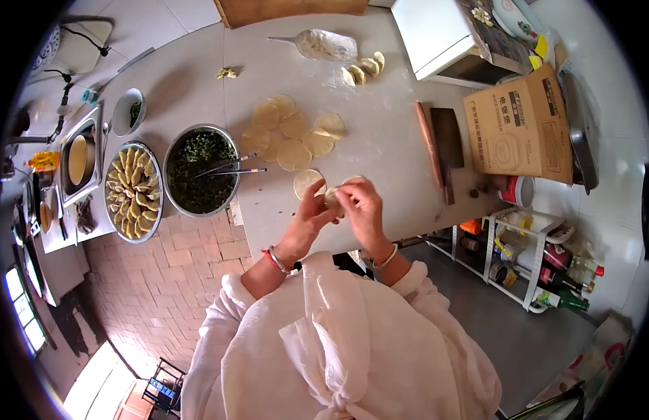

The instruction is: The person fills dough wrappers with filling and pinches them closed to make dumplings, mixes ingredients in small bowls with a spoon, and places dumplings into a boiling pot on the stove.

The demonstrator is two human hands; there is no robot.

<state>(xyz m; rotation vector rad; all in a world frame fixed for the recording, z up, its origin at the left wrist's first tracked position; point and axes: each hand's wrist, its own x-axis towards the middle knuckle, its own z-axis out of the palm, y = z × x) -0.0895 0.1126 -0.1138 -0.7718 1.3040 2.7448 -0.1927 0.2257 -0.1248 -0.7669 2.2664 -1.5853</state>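
Observation:
Over the near edge of the table, my left hand (305, 222) and my right hand (365, 215) meet around a small pale dumpling (331, 199). The fingers of both are closed on it, and they partly hide it. Just beyond the left fingertips lies a round dough wrapper (307, 183). Another wrapper (353, 180) shows partly behind the right fingers. Farther back, several overlapping wrappers (294, 154) are spread on the table. To the left stands a metal bowl (168, 194) of chopped green filling (198, 164), with two utensils (242, 171) leaning over its rim.
A plate (134, 240) of folded dumplings is at the left, below a small bowl (139, 98). At the back lie a floury scoop (326, 45) and several dumplings (367, 68). A rolling pin (429, 142), cardboard box (517, 129) and bottle rack (490, 245) stand at the right.

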